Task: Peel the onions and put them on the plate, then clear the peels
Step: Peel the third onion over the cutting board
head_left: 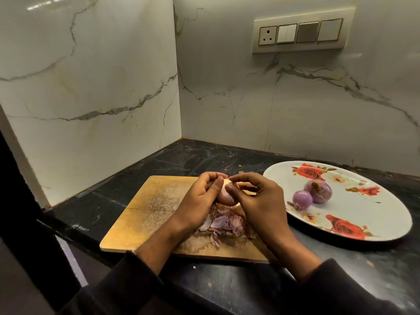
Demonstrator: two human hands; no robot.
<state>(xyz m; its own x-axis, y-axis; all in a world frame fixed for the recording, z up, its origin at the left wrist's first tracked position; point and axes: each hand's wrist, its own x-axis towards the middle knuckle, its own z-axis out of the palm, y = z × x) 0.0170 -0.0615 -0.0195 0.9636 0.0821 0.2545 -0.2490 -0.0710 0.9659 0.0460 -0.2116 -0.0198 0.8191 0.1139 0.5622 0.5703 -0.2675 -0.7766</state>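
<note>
Held above a scarred wooden cutting board (145, 214), a pale pink onion (223, 196), cupped in the curled fingers of the left hand (200, 201) with the thumb laid across its near side. Closed in from the other side, the right hand (256, 201), fingertips bent onto the onion's top, where a strip of light skin shows between the two hands; whether the strip is pinched or merely touched, impossible to tell. Heaped on the board directly beneath the hands, a pile of purple and brown onion peels (223, 223), a few scraps trailing toward the board's near edge. Just to the right, on the dark stone countertop (159, 160), a white oval plate (363, 214) printed with red roses, bearing two peeled purple onions side by side and touching: the smaller onion (302, 199) in front left, the larger onion (319, 190) behind. Dark sleeves at both wrists. Behind, veined marble wall panels meeting in a corner, and a switch panel (302, 32) with a socket high on the right-hand wall.
</note>
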